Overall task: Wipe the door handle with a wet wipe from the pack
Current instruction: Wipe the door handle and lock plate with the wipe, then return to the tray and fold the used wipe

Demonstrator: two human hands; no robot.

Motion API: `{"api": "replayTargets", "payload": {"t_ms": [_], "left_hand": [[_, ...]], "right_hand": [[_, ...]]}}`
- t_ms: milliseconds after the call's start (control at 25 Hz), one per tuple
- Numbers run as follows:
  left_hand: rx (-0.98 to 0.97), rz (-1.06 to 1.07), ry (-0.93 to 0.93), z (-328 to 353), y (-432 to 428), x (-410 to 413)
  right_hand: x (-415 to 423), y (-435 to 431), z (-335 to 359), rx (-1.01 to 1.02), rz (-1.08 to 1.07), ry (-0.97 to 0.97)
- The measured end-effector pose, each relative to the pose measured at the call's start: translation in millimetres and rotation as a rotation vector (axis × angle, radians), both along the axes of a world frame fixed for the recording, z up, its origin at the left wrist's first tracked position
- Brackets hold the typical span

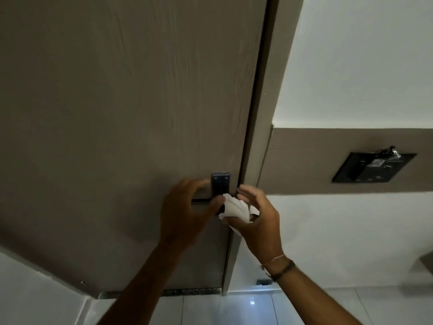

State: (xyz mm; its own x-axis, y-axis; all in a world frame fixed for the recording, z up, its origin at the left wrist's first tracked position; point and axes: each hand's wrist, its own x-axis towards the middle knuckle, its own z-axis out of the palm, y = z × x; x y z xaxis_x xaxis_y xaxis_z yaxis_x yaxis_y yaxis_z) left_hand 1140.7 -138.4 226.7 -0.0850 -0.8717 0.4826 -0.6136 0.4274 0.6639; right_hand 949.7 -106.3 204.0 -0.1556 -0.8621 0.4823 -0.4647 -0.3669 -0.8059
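A dark metal lever door handle (pixel 202 200) with a rectangular backplate sits low on the right edge of a grey-brown wood-grain door (pixel 121 95), close to the door frame (pixel 264 127). My left hand (pixel 185 212) is curled over the lever from the left, fingers wrapped on top of it and thumb reaching toward the backplate, so most of the lever is hidden under it. Just to the right, my right hand (pixel 255 216) holds a crumpled white wet wipe (pixel 235 208) in its palm; the thumb presses under the wipe while the fingers arch loosely above it. The wipe lies at the right end of the handle, against the tip of my left thumb; I cannot tell whether it touches the metal. Thin thread bracelets (pixel 278 266) circle my right wrist. Further right, past the frame, a white wall (pixel 365 62) carries a grey-brown band, and on that band sits a black rectangular switch plate (pixel 372 168). Below, pale glossy floor tiles (pixel 234 308) show a small bright reflection.
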Motion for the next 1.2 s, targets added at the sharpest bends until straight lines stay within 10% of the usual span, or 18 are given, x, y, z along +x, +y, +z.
{"api": "replayTargets", "payload": {"t_ms": [120, 400, 560, 920, 1200], "left_hand": [[0.466, -0.245, 0.333, -12, 39, -43], [0.758, -0.475, 0.472, -36, 72, -197], [0.816, -0.563, 0.322, -54, 101, -329], [1.039, -0.908, 0.047, -97, 151, -757], [0.876, -1.066, -0.311, -156, 147, -1034]], "right_hand": [[-30, 33, 12, 0.021, -0.036, -0.089], [-176, 120, -2, 0.329, -0.200, -0.326], [-293, 183, -26, 0.432, -0.338, -0.750], [-660, 290, -90, 0.409, -0.686, -0.979], [-915, 294, -146, 0.599, -0.887, -0.511]]}}
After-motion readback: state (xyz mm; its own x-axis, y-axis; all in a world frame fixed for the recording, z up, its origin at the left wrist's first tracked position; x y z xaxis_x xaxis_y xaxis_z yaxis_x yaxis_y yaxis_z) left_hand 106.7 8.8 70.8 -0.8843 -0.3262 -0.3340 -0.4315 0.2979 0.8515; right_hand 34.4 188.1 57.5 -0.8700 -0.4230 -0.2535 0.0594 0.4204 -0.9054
